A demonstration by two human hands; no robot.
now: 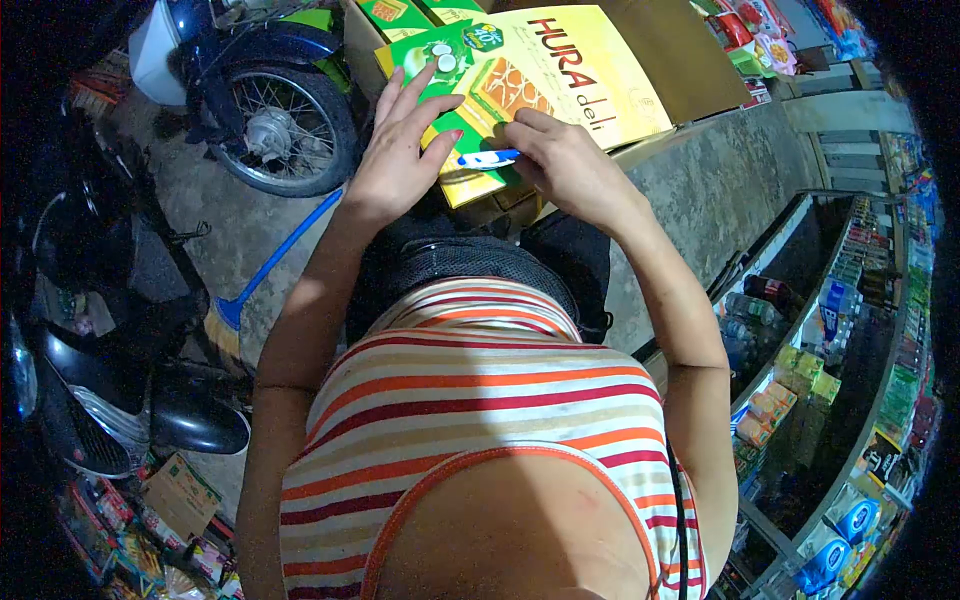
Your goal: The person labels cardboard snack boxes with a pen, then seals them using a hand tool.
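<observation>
A yellow and green HURA Deli carton [610,70] with pictures of cake and coconut lies before me, over an opened brown cardboard box. My left hand [398,150] rests on the green left part of the carton, fingers spread and pointing away from me. In my right hand [562,160], fingers curled, is a slim blue-and-white pen-shaped tool [487,159]. It points left over the carton's near edge, close to my left thumb. My grip hides its right end.
Behind the carton are more green packs [395,12] and a brown box flap [690,55]. A motorbike wheel [285,130] and a blue-handled broom [285,250] are at left, near another dark motorbike [110,390]. Shelves of bottles and packets [830,340] line the right.
</observation>
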